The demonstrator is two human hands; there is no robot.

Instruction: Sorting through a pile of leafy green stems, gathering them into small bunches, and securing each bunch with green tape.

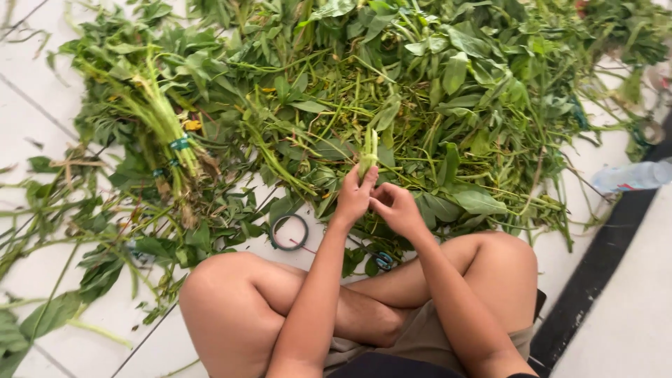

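A small bunch of green stems point(368, 152) is standing upright in the left hand point(352, 198), whose fingers are closing around its lower end, just in front of the big heap of leafy greens point(420, 91). The right hand point(395, 208) is sitting just beside the left, touching it, its fingers curling inward toward the base of the stems; whether they are pinching anything of their own I cannot tell. Both forearms are reaching out over the person's crossed bare legs point(238, 301), the person sitting on the white tiled floor point(35, 119). Just left of the hands a roll of dark green tape point(289, 232) is lying flat on the tiles, and a smaller bluish roll point(383, 261) is lying close to the right knee. Further left a tied bundle of greens point(164, 126), bound with green bands, is resting on loose leaves. At the far right a clear plastic bottle point(633, 175) is lying on its side near a dark strip point(595, 273) along the floor.
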